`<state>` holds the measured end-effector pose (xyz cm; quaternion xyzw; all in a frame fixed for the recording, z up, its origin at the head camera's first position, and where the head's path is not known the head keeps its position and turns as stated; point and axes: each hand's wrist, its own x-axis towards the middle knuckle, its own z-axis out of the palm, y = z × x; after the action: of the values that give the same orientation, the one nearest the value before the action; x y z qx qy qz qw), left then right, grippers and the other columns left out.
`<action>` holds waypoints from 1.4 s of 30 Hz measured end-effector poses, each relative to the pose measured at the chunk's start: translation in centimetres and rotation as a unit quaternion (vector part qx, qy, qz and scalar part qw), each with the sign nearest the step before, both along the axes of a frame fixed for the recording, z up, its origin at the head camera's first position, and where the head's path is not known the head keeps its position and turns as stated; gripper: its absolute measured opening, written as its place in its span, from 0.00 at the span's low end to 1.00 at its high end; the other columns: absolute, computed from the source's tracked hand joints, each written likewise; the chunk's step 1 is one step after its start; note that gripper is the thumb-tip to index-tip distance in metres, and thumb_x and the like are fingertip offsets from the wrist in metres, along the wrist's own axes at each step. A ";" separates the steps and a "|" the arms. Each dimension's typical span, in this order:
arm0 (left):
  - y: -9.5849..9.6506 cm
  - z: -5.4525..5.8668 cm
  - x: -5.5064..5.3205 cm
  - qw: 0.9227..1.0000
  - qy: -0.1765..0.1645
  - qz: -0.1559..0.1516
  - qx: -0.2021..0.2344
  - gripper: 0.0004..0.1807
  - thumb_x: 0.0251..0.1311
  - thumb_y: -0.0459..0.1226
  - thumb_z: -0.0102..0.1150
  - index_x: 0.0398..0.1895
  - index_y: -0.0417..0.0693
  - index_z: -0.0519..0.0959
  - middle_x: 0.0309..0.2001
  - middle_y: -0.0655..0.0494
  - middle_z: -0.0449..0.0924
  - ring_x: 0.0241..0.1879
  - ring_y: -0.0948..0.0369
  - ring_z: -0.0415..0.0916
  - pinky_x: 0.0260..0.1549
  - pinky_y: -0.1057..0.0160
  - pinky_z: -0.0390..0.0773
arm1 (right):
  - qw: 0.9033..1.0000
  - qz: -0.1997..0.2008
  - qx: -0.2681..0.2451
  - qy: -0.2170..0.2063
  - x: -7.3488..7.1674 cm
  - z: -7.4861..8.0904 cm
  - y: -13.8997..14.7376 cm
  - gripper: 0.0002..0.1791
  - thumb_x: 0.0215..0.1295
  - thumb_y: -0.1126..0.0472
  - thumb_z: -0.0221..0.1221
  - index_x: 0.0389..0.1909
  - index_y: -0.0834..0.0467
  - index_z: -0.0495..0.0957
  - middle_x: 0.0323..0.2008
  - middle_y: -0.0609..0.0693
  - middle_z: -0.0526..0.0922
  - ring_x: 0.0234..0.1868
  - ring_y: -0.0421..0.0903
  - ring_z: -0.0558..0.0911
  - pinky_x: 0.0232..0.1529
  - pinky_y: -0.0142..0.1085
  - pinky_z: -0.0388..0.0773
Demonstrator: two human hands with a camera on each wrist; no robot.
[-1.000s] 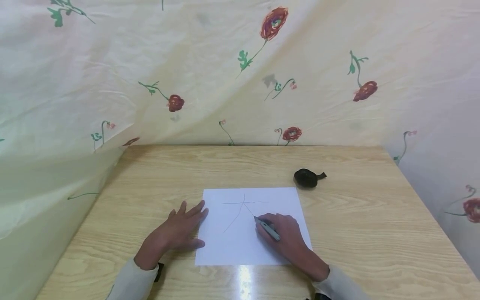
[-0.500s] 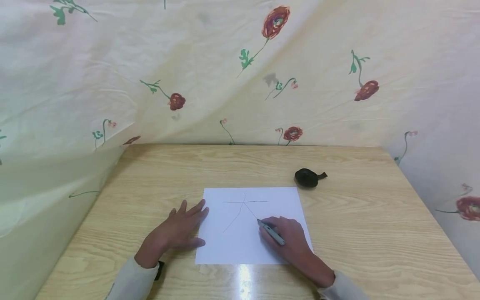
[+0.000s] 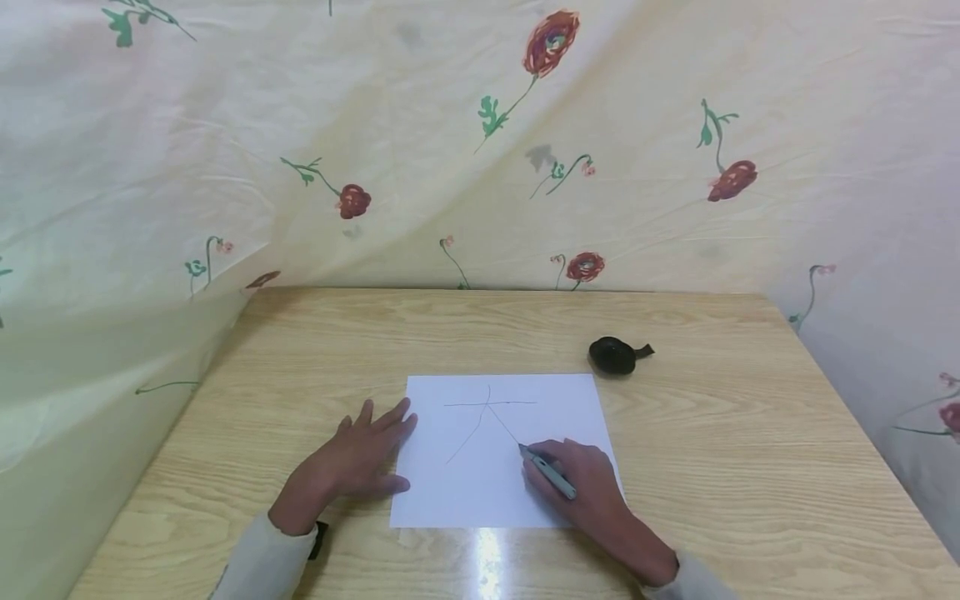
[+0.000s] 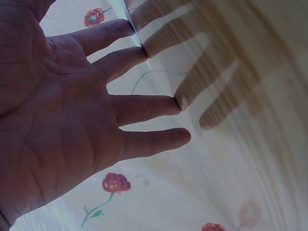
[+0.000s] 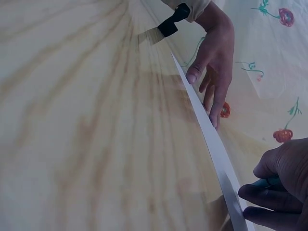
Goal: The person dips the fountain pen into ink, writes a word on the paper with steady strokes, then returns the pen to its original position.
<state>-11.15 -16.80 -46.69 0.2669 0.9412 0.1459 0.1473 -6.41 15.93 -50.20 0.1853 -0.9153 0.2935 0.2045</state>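
Note:
A white sheet of paper (image 3: 457,496) lies on the wooden table, bearing thin dark lines: a crossbar, a short upright stroke and two slanting legs. My right hand (image 3: 585,483) rests on its right side and pinches a grey-green pen (image 3: 551,475), whose tip meets the lower end of the right slanting line. My left hand (image 3: 360,458) lies with fingers spread, its fingertips and thumb on the paper's left edge. In the left wrist view the straight fingers (image 4: 144,105) of that hand show from the palm side. The right wrist view shows the pen (image 5: 267,183) mostly hidden by the right hand's fingers.
Behind the paper at the right sits a small black round object (image 3: 612,357) with a short tail. Cloth printed with red flowers (image 3: 375,125) hangs behind the table (image 3: 720,433) and along both sides. A dark band (image 3: 318,540) shows at the left wrist.
My right hand and the pen have moved a little down and to the right, and the right slanting line has grown longer. My left hand has stayed in place.

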 end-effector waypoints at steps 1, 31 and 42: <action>0.0 0.0 0.0 1.000 -0.001 -0.001 0.001 0.46 0.57 0.49 0.70 0.76 0.43 0.61 0.79 0.47 0.49 0.72 0.26 0.40 0.61 0.23 0.47 | 1.000 -0.003 0.002 -0.002 0.1 0.0 0.1 0.09 0.52 0.59 0.72 0.36 0.53 0.89 0.21 0.35 0.81 0.19 0.26 0.65 0.28 0.32 0.76; -0.2 0.7 0.0 1.000 -0.012 0.000 0.004 0.46 0.58 0.48 0.70 0.76 0.42 0.60 0.79 0.45 0.48 0.71 0.25 0.39 0.61 0.22 0.44 | 0.999 -0.027 0.014 -0.010 2.1 0.1 0.7 0.10 0.51 0.60 0.73 0.35 0.52 0.88 0.27 0.39 0.87 0.24 0.24 0.73 0.45 0.46 0.83; -0.2 0.4 -0.1 1.000 -0.020 0.004 0.011 0.46 0.58 0.48 0.70 0.76 0.43 0.60 0.79 0.47 0.47 0.72 0.26 0.37 0.61 0.22 0.42 | 0.999 -0.032 0.009 -0.011 2.4 0.2 1.0 0.09 0.49 0.62 0.74 0.34 0.52 0.88 0.28 0.39 0.87 0.24 0.24 0.75 0.44 0.46 0.83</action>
<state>-11.24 -17.02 -46.25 0.2616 0.9374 0.1621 0.1629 -3.97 16.94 -50.00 0.1544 -0.9256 0.2803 0.2020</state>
